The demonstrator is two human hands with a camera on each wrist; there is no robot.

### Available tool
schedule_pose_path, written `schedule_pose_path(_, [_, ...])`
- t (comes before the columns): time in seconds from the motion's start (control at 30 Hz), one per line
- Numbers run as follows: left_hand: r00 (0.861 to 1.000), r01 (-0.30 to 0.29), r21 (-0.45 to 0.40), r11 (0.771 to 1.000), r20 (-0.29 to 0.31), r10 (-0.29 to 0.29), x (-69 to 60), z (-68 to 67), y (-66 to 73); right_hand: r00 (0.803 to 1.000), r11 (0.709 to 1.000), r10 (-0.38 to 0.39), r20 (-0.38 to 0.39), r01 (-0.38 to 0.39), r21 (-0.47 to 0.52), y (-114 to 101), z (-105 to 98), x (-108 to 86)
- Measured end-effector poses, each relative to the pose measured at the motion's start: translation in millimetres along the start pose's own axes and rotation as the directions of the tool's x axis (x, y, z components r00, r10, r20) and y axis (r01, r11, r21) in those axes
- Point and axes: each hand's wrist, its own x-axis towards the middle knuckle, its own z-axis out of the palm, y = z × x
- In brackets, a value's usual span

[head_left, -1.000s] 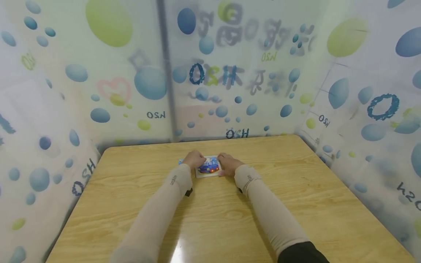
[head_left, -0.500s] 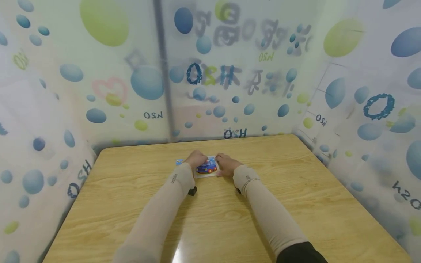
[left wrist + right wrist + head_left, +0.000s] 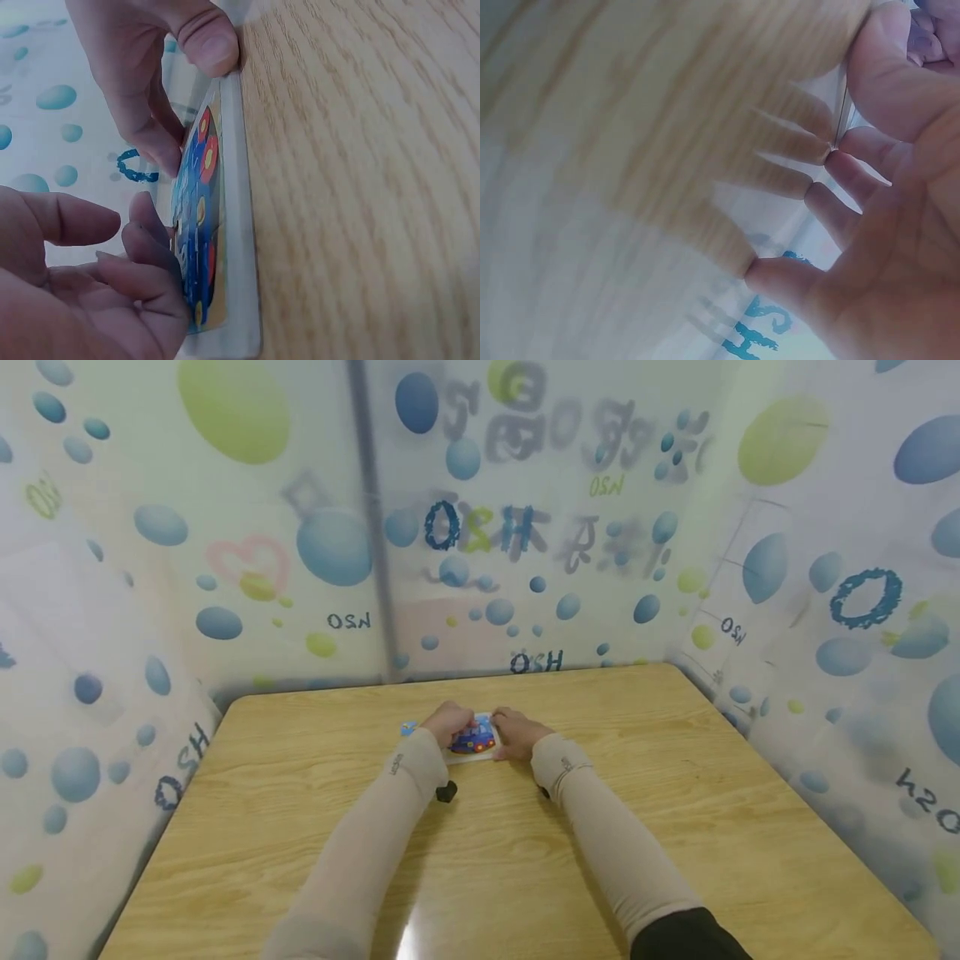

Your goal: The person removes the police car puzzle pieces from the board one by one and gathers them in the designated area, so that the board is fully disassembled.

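Observation:
A flat puzzle board (image 3: 474, 737) with a white border and a picture of a blue vehicle with red and yellow round parts lies near the table's far side. My right hand (image 3: 522, 735) grips its right end, thumb at the near corner (image 3: 214, 49) and fingers along the far side. In the right wrist view, several right fingertips (image 3: 832, 169) rest on the tabletop. Over the board's left part is my left hand (image 3: 447, 724), fingers bent, fingertips (image 3: 146, 236) at the picture; whether they pinch a piece is unclear. A small blue piece (image 3: 408, 727) lies left of that hand.
The wooden table (image 3: 360, 852) extends around the board on every side. Walls with printed blue and green spots (image 3: 333, 547) stand behind it and along both sides. A dark object (image 3: 446, 792) shows under the left cuff.
Relative to the board, my left hand has shifted slightly right and covers more of its left part, leaving more of the small blue piece visible. My right hand keeps its hold. The head view has shifted slightly.

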Motion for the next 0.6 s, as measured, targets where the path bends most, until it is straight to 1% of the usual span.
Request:
schedule_pose_path(0.13, [1.000, -0.011, -0.013, 1.000, 0.020, 0.011, -2.0, -0.2, 0.0, 1.000, 1.000, 0.004, 0.009, -0.004, 0.020, 0.8, -1.7, -1.2])
schedule_pose_path(0.3, [1.000, -0.017, -0.026, 1.000, 0.019, 0.017, -4.3, -0.5, -0.6, 1.000, 0.997, 0.018, 0.015, -0.019, 0.072, 1.5, -2.5, -1.6])
schedule_pose_path(0.43, [0.999, -0.027, -0.034, 0.999, 0.026, 0.028, -5.1, -1.4, -1.0, 0.999, 0.995, 0.027, -0.021, -0.025, 0.097, -0.5, -2.6, -1.0])
schedule_pose_path(0.6, [0.998, -0.037, -0.035, 0.999, 0.051, 0.039, -6.4, -2.8, 0.2, 0.997, 0.996, 0.034, -0.076, -0.028, 0.080, -4.3, -1.3, -1.0])
